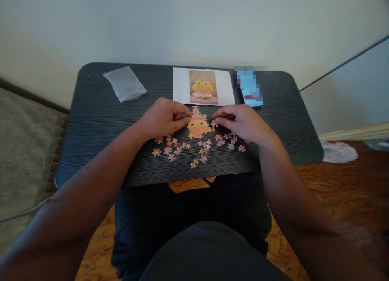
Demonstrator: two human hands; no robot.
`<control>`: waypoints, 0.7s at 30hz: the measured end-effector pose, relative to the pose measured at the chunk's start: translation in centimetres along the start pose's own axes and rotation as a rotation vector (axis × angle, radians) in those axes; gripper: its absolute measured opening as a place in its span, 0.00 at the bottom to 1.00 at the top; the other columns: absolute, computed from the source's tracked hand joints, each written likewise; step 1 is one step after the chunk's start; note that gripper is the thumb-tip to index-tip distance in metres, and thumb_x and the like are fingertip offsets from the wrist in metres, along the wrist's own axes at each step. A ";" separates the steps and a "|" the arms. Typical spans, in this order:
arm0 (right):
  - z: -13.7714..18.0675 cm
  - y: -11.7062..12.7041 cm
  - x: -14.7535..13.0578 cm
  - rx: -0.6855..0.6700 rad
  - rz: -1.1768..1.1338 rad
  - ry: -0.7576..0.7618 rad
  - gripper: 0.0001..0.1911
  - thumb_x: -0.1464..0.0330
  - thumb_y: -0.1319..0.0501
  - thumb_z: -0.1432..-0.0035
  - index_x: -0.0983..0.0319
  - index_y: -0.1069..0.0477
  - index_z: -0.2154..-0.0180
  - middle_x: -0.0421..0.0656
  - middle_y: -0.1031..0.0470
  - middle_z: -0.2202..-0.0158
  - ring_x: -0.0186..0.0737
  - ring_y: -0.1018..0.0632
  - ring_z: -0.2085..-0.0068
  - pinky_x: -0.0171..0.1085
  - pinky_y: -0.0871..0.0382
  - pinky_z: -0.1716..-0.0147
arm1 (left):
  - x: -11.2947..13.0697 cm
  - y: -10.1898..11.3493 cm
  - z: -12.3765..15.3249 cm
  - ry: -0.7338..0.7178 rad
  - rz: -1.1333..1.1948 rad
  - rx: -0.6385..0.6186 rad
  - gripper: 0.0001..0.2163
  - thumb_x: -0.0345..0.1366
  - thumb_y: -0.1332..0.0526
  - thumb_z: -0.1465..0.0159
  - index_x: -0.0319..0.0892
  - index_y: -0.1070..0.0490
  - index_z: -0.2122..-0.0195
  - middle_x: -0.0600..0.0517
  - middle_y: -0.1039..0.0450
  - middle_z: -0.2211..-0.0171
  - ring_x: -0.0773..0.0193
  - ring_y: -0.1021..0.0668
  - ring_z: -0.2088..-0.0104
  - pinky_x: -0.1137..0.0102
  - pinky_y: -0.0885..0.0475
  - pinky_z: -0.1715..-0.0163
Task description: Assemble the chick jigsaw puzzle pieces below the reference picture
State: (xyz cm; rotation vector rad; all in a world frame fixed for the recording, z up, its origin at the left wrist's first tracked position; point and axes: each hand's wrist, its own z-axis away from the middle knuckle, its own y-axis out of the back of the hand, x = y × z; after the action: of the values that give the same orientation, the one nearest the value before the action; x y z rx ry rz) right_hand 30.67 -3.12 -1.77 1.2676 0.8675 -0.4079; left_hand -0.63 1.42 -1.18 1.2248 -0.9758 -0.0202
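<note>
A partly joined jigsaw puzzle (199, 126) lies at the middle of the dark table, showing a yellow-orange face with dark eyes and a pink top. My left hand (165, 118) holds its left edge with thumb and forefinger. On the other side, my right hand (238, 119) pinches a small puzzle piece (214, 123) close to the puzzle's right edge. Whether that piece touches its neighbours I cannot tell. Several loose pieces (177, 151) in pink, orange and greenish tones are scattered nearer to me, some partly hidden by my hands.
Behind the puzzle lies a white sheet (181, 86) with a printed picture (203, 87) of the yellow character. A clear plastic bag (125, 84) rests at the back left, a phone (249, 88) at the back right. The dark table (97, 123) stands against a pale wall.
</note>
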 end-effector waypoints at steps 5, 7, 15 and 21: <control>0.2 0.0 -0.3 0.002 0.043 0.034 0.10 0.63 0.32 0.21 0.53 0.10 0.49 0.45 0.08 0.48 0.51 0.12 0.47 0.54 0.20 0.43 | -0.1 0.0 0.0 0.002 -0.012 0.008 0.19 0.47 0.36 0.26 0.42 0.09 0.49 0.52 0.21 0.75 0.66 0.29 0.75 0.66 0.36 0.67; 0.3 -0.1 -0.6 -0.001 0.055 0.023 0.10 0.61 0.32 0.21 0.54 0.11 0.51 0.45 0.08 0.50 0.51 0.12 0.49 0.53 0.21 0.46 | -0.2 -0.1 -0.1 -0.002 -0.010 0.007 0.19 0.47 0.36 0.26 0.42 0.09 0.49 0.52 0.21 0.75 0.66 0.28 0.75 0.66 0.36 0.67; 0.6 -0.1 -1.4 0.000 0.075 -0.043 0.11 0.58 0.33 0.21 0.56 0.14 0.54 0.44 0.09 0.57 0.49 0.14 0.57 0.51 0.25 0.55 | -0.1 0.0 0.0 -0.016 0.011 0.019 0.16 0.45 0.36 0.26 0.42 0.10 0.51 0.53 0.21 0.76 0.67 0.28 0.75 0.68 0.37 0.67; 0.6 -0.2 -1.5 0.009 0.043 -0.038 0.10 0.59 0.31 0.22 0.56 0.13 0.52 0.45 0.09 0.56 0.50 0.14 0.57 0.51 0.25 0.56 | -0.2 -0.1 -0.1 -0.016 -0.005 -0.002 0.18 0.46 0.37 0.26 0.41 0.10 0.50 0.52 0.20 0.75 0.65 0.28 0.74 0.67 0.36 0.66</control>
State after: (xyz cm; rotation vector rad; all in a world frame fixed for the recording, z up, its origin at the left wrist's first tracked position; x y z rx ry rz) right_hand 29.82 -4.00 -0.77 1.2805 0.8059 -0.4009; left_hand -0.67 1.57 -1.37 1.2271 -0.9865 -0.0351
